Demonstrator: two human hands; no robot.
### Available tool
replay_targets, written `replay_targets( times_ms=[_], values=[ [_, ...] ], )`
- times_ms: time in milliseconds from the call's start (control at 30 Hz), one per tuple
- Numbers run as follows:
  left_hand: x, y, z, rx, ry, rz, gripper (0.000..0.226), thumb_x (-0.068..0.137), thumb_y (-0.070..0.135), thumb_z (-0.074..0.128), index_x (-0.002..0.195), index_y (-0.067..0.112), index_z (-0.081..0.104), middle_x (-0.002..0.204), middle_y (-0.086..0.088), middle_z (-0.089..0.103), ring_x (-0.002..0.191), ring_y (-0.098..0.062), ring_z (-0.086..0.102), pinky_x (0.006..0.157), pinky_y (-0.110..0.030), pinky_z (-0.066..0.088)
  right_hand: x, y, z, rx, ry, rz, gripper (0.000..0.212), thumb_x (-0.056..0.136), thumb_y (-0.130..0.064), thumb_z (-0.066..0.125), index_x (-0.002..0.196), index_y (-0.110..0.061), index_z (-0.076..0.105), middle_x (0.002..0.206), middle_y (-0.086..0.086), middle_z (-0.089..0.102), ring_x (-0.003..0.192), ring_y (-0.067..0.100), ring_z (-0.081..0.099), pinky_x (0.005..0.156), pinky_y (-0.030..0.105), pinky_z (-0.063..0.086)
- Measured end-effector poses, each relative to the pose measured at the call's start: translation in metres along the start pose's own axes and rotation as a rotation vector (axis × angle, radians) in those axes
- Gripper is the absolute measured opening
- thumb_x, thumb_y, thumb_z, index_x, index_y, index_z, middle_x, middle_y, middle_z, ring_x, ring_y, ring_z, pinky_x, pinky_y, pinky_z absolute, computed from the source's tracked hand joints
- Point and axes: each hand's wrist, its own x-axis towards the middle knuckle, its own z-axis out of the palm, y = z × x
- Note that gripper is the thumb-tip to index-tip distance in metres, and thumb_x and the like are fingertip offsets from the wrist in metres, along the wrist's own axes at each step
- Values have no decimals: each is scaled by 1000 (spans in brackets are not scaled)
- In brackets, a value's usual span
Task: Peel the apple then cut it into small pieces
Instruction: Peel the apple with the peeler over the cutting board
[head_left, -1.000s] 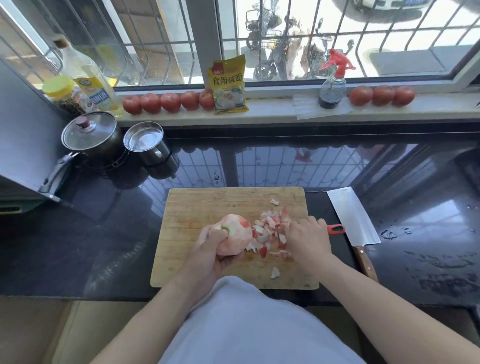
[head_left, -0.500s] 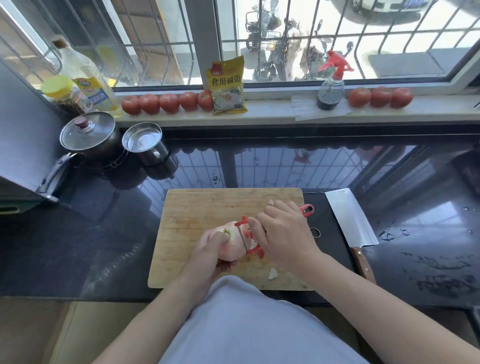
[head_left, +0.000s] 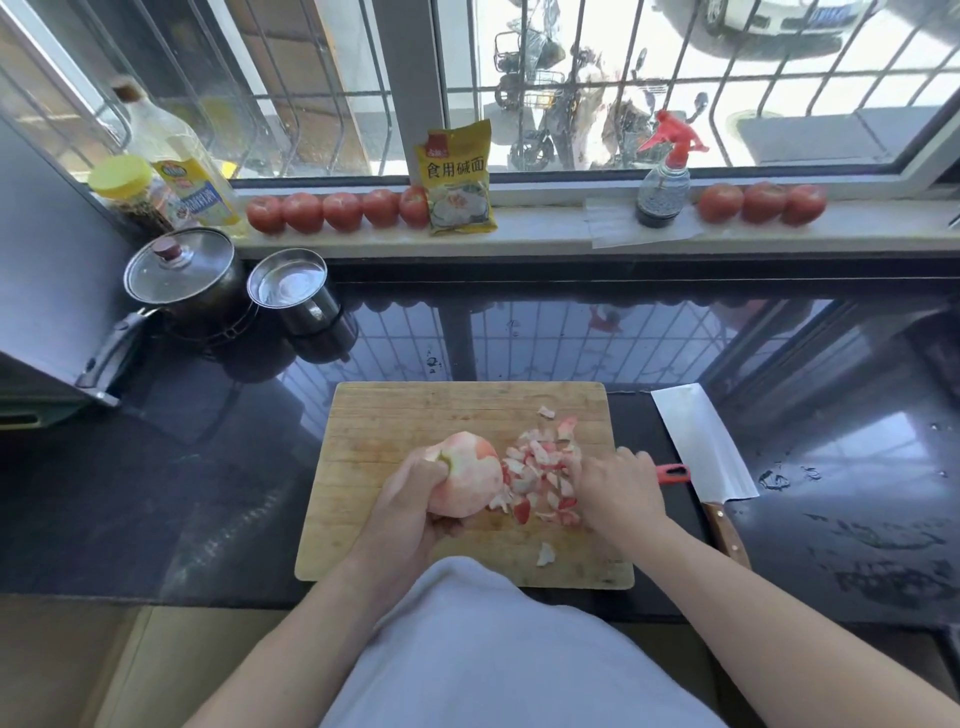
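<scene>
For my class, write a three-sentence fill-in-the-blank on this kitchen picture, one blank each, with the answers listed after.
1. The left hand grips the mostly peeled ____.
2. The cleaver lies on the counter to the ____ of the cutting board.
3. The peel scraps lie on the board between the fruit and the ____ hand.

Missing words: apple; right; right

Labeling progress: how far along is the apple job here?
Mostly peeled: the apple in the left hand shows pale flesh with some red skin left, peel scraps on the board. Right hand holds the red peeler. Cutting not started; cleaver lies unused.
</scene>
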Motion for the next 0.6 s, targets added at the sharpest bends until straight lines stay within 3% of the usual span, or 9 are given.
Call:
replay_targets(
  times_ms=[100,200,267,300,367,400,500,600],
  values=[
    [3,0,-5,-63,58,-43,27,103,16,50,129,8,51,125,-18,61,99,-26,66,76,-41,60,-2,-3,2,-20,-46,54,19,90,-14,48,85,-26,61,83,-1,65,80,24,54,66,37,28],
    [3,-8,-11,-98,104,-51,25,102,14,53,127,12,48,133,-17,57,110,-30,66,83,-43,61,3,-11,-11,84,94,103,22,93,-17,49,74,-23,58,71,-1,61,68,26,51,63,36,32],
    [3,-9,-12,-80,114,-50,23,101,13,53,124,16,55,131,-14,60,108,-29,67,77,-37,61,5,-15,-26,176,242,37,17,89,-11,59,74,-19,58,64,1,58,58,28,51,55,36,42],
    [3,-10,-13,-61,120,-51,24,101,13,54,123,19,59,128,-12,62,107,-28,67,77,-37,61,4,-19,-32,261,334,-12,25,88,-8,64,68,-19,53,59,1,54,55,29,50,52,38,45],
    [4,-10,-14,-27,115,-56,25,99,15,56,122,24,65,124,-10,67,105,-27,68,82,-39,59,-2,-27,-48,458,439,-111,39,95,-13,59,62,-22,42,55,-1,49,58,28,48,59,41,47],
    [5,-11,-13,-8,103,-50,26,97,19,58,121,25,66,123,-10,68,103,-27,68,81,-40,58,-5,-31,-53,497,466,-149,39,100,-19,52,61,-21,45,57,-2,50,63,26,50,66,40,46],
    [3,-11,-8,74,78,-16,24,100,24,56,122,22,67,111,-10,71,89,-22,66,69,-35,55,-12,-41,-62,433,476,-177,48,106,-33,35,68,-20,61,65,-4,57,78,24,53,79,38,39],
    [2,-11,-4,174,63,35,28,92,31,61,117,21,68,102,-8,71,82,-18,66,63,-34,54,-13,-49,-65,406,578,-176,44,103,-31,44,62,-18,58,61,-2,54,70,25,49,74,42,41]
  ],
)
